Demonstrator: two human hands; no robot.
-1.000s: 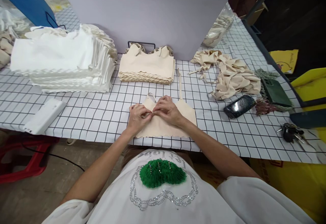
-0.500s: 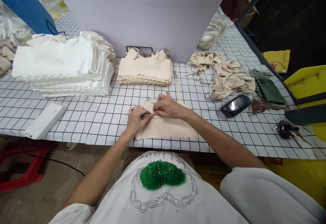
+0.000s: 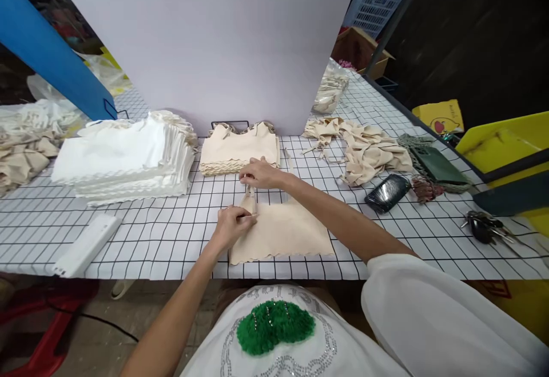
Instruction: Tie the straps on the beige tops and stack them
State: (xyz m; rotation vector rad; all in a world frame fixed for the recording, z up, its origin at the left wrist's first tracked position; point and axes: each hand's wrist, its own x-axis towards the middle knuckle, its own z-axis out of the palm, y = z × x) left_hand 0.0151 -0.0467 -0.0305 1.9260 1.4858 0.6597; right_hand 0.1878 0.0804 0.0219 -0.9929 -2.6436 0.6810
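Note:
A beige camisole top (image 3: 283, 233) lies flat near the table's front edge, its wavy hem towards me. My left hand (image 3: 234, 225) pinches the cloth at its upper left, by the base of a strap. Farther from me, my right hand (image 3: 261, 173) is closed on the thin shoulder strap (image 3: 250, 191), which runs up from the top between both hands. My right forearm crosses over the top's right side. Behind my right hand sits a neat stack of beige tops (image 3: 240, 149).
White folded tops (image 3: 115, 154) are stacked at the left, with a white power bank-like block (image 3: 88, 245) before them. To the right are a loose beige cloth heap (image 3: 369, 148), a black phone-like object (image 3: 388, 193), a green case (image 3: 440, 165) and keys (image 3: 484, 227). A pale panel (image 3: 206, 45) stands behind.
My right hand has moved away from my left hand, drawing the strap out between them. My left hand stays on the top's upper left. The view has tilted up.

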